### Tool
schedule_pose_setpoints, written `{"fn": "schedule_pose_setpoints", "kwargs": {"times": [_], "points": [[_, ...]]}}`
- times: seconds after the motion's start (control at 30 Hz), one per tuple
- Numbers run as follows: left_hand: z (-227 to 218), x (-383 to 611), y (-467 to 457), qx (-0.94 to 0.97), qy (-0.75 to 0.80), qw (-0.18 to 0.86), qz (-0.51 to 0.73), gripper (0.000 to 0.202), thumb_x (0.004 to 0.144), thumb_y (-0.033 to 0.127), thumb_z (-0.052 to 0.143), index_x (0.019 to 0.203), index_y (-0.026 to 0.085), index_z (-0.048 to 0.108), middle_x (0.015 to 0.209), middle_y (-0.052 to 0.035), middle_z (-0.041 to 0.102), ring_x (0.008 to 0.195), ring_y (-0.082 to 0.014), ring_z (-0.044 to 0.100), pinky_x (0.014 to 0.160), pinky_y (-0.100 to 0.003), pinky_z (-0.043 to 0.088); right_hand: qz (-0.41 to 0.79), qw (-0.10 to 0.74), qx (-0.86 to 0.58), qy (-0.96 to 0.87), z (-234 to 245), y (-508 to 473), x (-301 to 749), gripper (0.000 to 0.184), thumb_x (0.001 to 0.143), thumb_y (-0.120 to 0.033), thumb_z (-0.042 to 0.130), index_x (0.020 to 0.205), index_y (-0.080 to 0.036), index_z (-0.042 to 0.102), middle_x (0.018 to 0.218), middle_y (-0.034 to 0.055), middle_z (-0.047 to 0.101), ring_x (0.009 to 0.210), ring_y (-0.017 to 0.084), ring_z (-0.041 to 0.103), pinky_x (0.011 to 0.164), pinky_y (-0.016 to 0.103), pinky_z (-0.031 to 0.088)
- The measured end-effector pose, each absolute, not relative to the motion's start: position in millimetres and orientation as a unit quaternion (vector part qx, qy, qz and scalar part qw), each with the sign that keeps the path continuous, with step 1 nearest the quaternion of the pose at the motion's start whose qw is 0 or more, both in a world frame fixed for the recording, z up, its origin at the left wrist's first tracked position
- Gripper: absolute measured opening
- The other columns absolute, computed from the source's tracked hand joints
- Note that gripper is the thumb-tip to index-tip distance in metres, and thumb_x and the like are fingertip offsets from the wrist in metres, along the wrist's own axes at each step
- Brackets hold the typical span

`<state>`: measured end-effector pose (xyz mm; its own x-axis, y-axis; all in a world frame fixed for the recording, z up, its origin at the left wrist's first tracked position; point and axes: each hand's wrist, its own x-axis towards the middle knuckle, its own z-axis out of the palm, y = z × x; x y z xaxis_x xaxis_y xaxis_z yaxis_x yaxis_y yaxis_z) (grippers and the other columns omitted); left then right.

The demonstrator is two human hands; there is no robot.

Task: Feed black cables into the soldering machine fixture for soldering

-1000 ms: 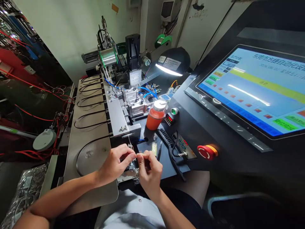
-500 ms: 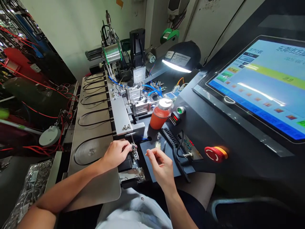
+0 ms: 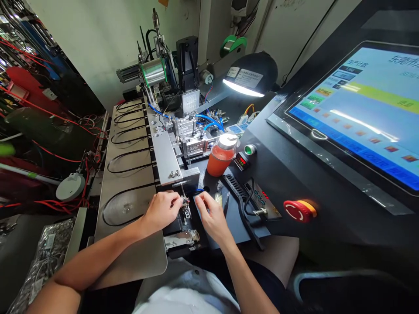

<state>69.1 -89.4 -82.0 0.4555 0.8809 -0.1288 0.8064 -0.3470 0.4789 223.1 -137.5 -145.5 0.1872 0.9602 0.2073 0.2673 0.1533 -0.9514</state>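
Head view: the left hand (image 3: pixel 160 211) curls its fingers together at a small steel wire clamp (image 3: pixel 186 212), grip unclear, the right hand (image 3: pixel 212 216) open just beside it near black tweezers (image 3: pixel 225 205); this fine clamp work appears to call for steady fingertips, with both hands crowding the spot.
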Motion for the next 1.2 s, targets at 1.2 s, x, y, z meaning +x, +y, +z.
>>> {"fn": "schedule_pose_setpoints", "kwargs": {"times": [1.2], "points": [[-77.2,37.7,-90.8,0.927,0.374,0.000,0.025,0.016,0.096,0.025,0.050,0.088,0.019,0.063,0.086,-0.0010,0.065,0.077,-0.0157,0.061,0.064,-0.026,0.042,0.136,0.500,-0.500,-0.694,-153.6,-139.1,222.9,0.029,0.090,-0.008,0.041,0.102,-0.019,0.064,0.090,0.0090,0.068,0.082,0.021,0.061,0.072,0.034,0.051]]}}
